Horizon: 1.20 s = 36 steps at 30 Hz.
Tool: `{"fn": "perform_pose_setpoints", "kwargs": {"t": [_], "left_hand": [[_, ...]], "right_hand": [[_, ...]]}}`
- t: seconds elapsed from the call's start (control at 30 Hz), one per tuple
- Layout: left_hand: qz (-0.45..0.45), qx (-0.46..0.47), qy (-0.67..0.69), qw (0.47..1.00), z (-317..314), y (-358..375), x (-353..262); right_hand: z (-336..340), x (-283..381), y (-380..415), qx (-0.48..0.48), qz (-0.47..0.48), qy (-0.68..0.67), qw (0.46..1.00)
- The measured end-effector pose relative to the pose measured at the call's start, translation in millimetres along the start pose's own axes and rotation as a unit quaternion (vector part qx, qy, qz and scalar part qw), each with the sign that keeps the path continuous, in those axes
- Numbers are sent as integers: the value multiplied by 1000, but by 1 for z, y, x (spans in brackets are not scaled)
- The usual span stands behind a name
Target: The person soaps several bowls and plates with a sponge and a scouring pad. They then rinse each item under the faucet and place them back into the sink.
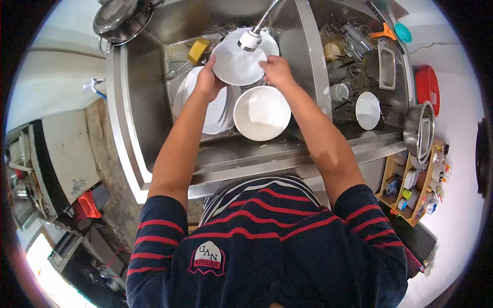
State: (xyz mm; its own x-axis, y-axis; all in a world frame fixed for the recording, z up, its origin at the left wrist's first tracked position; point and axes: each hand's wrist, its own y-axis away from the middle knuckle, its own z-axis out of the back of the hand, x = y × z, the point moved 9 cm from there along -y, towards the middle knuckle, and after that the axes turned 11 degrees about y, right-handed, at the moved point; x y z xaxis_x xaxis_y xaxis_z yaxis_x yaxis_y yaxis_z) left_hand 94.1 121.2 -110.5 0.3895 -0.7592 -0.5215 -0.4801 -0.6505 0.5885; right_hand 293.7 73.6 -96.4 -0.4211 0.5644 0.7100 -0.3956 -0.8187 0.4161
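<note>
A white bowl (237,66) is held between my two hands, under the spray head (249,40) of a hose tap. My left hand (209,81) grips its left rim, and my right hand (276,71) has its fingers closed on the right rim. Just below sits a larger white bowl (262,113) in the sink. To its left lie stacked white plates (218,110), partly behind my left forearm. A yellow sponge (198,50) rests near the upper left of the held bowl. Another white dish behind the held bowl is partly hidden.
The steel sink (149,102) has a raised divider (316,56). Its right basin holds glasses (357,41), a steel container (386,68) and a white bowl (367,111). A dark pot (121,20) stands at the upper left corner; a red basin (427,90) is beyond the right edge.
</note>
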Motion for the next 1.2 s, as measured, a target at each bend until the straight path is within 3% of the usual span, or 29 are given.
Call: {"fn": "perform_pose_setpoints", "kwargs": {"t": [0.1, 0.13, 0.17, 0.23, 0.3, 0.33, 0.4, 0.43, 0.5, 0.53, 0.57, 0.63, 0.67, 0.7, 0.77, 0.8, 0.87, 0.97, 1.0, 1.1, 1.13, 1.17, 1.2], "left_hand": [[-7, -34, -36, 999, -3, -11, 6], [-6, -32, -36, 999, -6, -14, 9], [-20, -38, -35, 998, -7, -14, 9], [-29, -45, -39, 998, -8, -15, 13], [-12, -14, -53, 998, -13, -16, 18], [-11, -15, -54, 998, -13, -14, 18], [-12, -58, -91, 994, -5, -12, 12], [-12, -59, -90, 994, -4, -10, 8], [-31, -65, -59, 996, 7, -7, -5], [-28, -29, -33, 999, 11, -16, -6], [-24, -30, -33, 999, 21, -21, 0], [-17, 8, -38, 999, 0, -8, -12], [-37, -11, -54, 998, -10, 4, -17], [-41, -11, -51, 998, -9, 2, -18], [-100, -66, -24, 993, 4, -3, -23], [-116, -90, -19, 989, 0, 7, -28], [-129, -70, -10, 989, 10, -3, -27], [-122, -40, 6, 992, 10, -2, -25], [-113, -44, -3, 993, 7, 0, -23], [-85, -45, -10, 995, -6, 7, -10], [-71, -43, -5, 997, -10, 7, -6], [-71, -42, -4, 997, -7, 2, -3], [-73, -8, 10, 997, -4, -8, 1]], "right_hand": [[4, -4, 16, -13, -55, -1, 998], [27, 33, 31, -181, 109, 161, 964], [35, 71, 60, -333, 262, 309, 851], [24, 80, 61, -316, 298, 363, 824], [-25, 85, 52, -152, 374, 420, 813], [-34, 92, 54, -151, 372, 418, 815], [-65, 80, 38, 75, 243, 218, 942], [-63, 82, 41, 76, 244, 219, 942], [-68, 101, 60, 149, 340, 145, 917], [-67, 102, 63, 168, 328, 206, 907], [-63, 101, 63, 170, 324, 205, 908], [-44, 115, 58, 18, 404, 386, 829], [-42, 107, 46, 26, 343, 449, 824], [-43, 103, 48, 26, 346, 451, 822], [-30, 94, 58, -119, 319, 491, 802], [-33, 93, 68, -117, 319, 494, 800], [-53, 95, 88, 25, 364, 316, 876], [-48, 90, 79, 70, 399, 310, 860], [-49, 90, 75, 70, 401, 309, 860], [-13, 95, 69, -193, 366, 437, 799], [-15, 103, 78, -253, 392, 421, 778], [-15, 102, 78, -253, 392, 422, 777], [-30, 101, 76, -107, 408, 358, 833]]}}
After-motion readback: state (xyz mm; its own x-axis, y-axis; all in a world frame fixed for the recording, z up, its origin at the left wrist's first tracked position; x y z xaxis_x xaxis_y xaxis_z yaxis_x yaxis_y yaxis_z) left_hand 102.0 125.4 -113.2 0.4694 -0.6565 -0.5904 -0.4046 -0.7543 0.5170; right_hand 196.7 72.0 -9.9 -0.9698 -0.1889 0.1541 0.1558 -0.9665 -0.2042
